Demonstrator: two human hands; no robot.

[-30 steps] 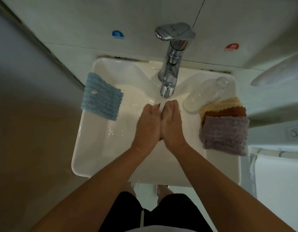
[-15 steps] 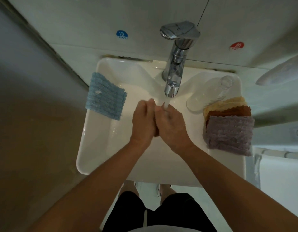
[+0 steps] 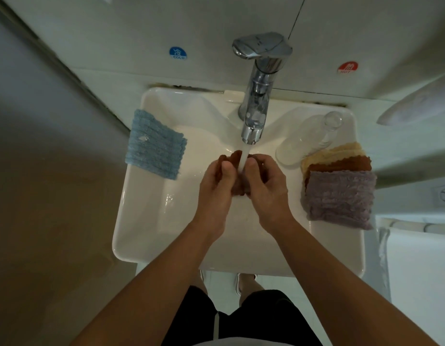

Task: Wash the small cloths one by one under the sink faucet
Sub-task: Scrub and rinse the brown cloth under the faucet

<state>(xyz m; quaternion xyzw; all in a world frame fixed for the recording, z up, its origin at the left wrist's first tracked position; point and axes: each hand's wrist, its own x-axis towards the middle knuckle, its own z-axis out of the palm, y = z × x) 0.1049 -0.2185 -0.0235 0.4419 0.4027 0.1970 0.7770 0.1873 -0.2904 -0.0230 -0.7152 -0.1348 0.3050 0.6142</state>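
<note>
Both hands in the sink [image 3: 151, 236], under the faucet [image 3: 253, 106]. Left hand [image 3: 216, 193] and right hand [image 3: 266, 188] have fingers and thumbs curled round one brown cloth [image 3: 232, 158] — bunched between them, water stream [image 3: 243, 158] hitting it dead centre between my thumbs. Most of the cloth is hidden in my palms; only the top edge and a strip in the middle show.

Blue cloth [image 3: 154, 148] lies draped over the left rim, apart from the hands. Stack on the right rim: purple cloth [image 3: 338, 196] on top, another brown one [image 3: 341, 162] and a yellow one [image 3: 333, 151] under it. Clear glass [image 3: 308, 138] lies tipped on its side just behind the stack, touching or nearly so — can't tell which.

Judgement: mid-wash on one cloth, three on the right not yet done.

Risks from here:
- Reaching right for the next cloth could knock the glass; on its side, it looks free to roll into the basin.
- Stack overhangs the rim — tugging the top one may drag the rest off.
- Blue cloth hangs partly outside; a bump drops it to the floor.
- Loose grip lets the cloth slide toward the drain.
- Splash wetting the waiting stack.
</note>
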